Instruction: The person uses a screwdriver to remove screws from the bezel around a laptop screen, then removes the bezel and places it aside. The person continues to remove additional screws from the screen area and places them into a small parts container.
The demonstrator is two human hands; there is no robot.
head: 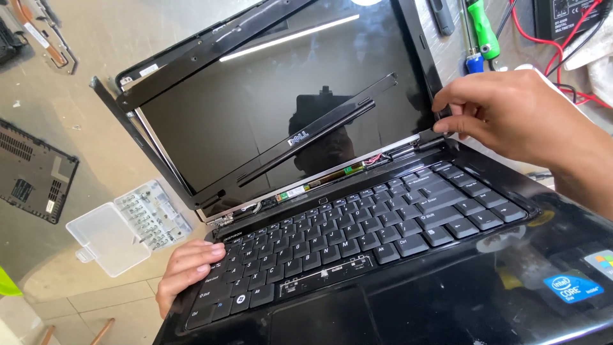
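Black laptop point(408, 255), pale tiled worktop point(96, 294), scattered tools point(482, 29)

The laptop point(408, 255) was glossy black, its keys point(357, 236) black with white letters. The loose bezel point(319, 128) was black too. A blue sticker point(573, 287) sat on the palmrest. The bit case point(128, 227) was clear plastic. Screwdrivers point(482, 32) showed green and blue handles, beside red wires point(562, 57). The table point(76, 147) was mottled beige.
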